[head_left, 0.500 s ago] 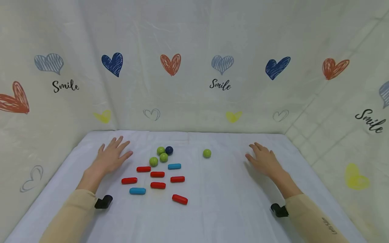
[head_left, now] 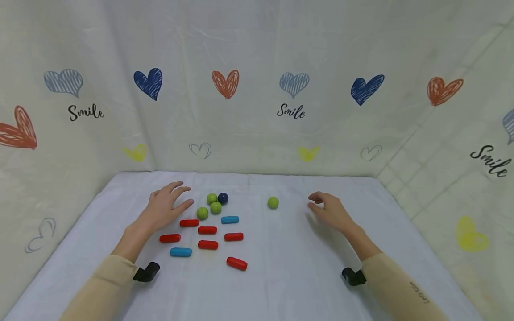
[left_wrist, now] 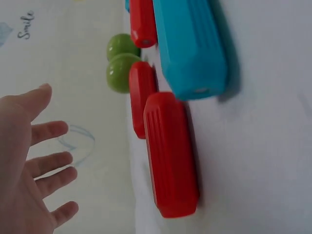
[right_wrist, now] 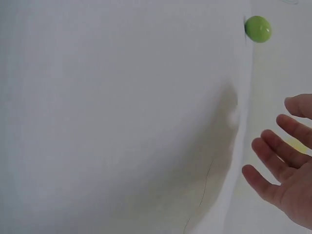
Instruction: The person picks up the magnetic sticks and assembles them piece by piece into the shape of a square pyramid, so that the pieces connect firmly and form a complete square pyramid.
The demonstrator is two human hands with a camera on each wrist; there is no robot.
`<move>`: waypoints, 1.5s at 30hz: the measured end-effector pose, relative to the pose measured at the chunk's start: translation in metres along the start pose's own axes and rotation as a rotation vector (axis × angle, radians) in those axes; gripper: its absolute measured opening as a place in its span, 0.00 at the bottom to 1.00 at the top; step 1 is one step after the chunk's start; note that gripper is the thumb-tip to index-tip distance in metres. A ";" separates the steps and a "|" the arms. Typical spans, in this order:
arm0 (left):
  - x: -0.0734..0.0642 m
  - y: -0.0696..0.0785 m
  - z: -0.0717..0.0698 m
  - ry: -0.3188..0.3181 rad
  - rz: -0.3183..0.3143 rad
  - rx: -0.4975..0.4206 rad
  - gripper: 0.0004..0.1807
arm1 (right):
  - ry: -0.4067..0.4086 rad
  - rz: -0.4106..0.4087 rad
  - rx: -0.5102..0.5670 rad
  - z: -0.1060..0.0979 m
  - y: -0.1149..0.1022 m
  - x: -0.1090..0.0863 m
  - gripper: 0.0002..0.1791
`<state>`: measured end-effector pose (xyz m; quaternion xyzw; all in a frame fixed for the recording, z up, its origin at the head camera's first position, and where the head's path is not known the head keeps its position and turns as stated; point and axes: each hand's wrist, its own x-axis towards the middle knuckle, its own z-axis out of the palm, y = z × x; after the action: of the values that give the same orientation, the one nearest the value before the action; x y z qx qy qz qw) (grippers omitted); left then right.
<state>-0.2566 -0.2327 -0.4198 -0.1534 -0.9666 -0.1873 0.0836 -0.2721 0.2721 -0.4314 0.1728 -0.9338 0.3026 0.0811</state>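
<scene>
My left hand (head_left: 162, 209) hovers over the table left of a cluster of green balls (head_left: 215, 207), fingers spread and holding nothing. One dark blue ball (head_left: 222, 199) sits in that cluster. Below the hand lie several red ridged sticks (head_left: 207, 244) and two blue ones, one blue stick (head_left: 181, 252) nearer me. In the left wrist view, a red stick (left_wrist: 170, 156) and a blue stick (left_wrist: 192, 48) loom close beside the spread fingers. My right hand (head_left: 331, 211) is above the cloth with loosely bent, empty fingers, to the right of a lone green ball (head_left: 273, 203).
A white cloth (head_left: 297, 267) covers the table. Behind it hangs a pale curtain (head_left: 257, 44) printed with hearts and the word Smile, which also runs along both sides. A black wrist camera (head_left: 147, 272) sticks out from the left sleeve, another (head_left: 354, 277) from the right.
My left hand has moved right, closer to the ball cluster. The right hand has moved left toward the lone green ball, its fingers a little more bent. Balls and sticks stay put.
</scene>
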 end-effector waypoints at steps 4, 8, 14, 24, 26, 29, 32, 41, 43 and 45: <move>-0.001 0.017 0.004 0.019 0.034 -0.026 0.25 | -0.006 0.026 0.077 0.008 -0.008 0.008 0.16; -0.004 0.037 0.009 0.025 0.099 -0.077 0.22 | -0.051 0.065 0.152 0.016 -0.017 0.015 0.18; -0.010 0.065 0.017 -0.058 0.176 -0.188 0.16 | -0.099 0.085 0.222 0.030 -0.032 0.027 0.20; -0.012 0.095 0.034 -0.254 0.215 -0.267 0.16 | -0.151 0.145 0.309 0.050 -0.045 0.044 0.22; -0.010 0.097 0.040 -0.281 0.212 -0.268 0.16 | -0.151 0.134 0.307 0.053 -0.047 0.046 0.22; -0.008 0.099 0.048 -0.309 0.228 -0.238 0.16 | -0.157 0.116 0.302 0.056 -0.049 0.049 0.23; -0.006 0.100 0.052 -0.341 0.249 -0.224 0.15 | -0.160 0.113 0.311 0.059 -0.049 0.050 0.22; -0.003 0.105 0.054 -0.385 0.286 -0.184 0.15 | -0.161 0.110 0.276 0.064 -0.051 0.050 0.17; -0.002 0.105 0.055 -0.386 0.296 -0.184 0.15 | -0.164 0.111 0.263 0.064 -0.051 0.049 0.17; -0.001 0.106 0.056 -0.386 0.312 -0.182 0.14 | -0.171 0.108 0.245 0.063 -0.051 0.048 0.16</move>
<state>-0.2270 -0.1174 -0.4353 -0.3405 -0.9085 -0.2256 -0.0885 -0.3007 0.1828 -0.4419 0.1560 -0.9014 0.4023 -0.0367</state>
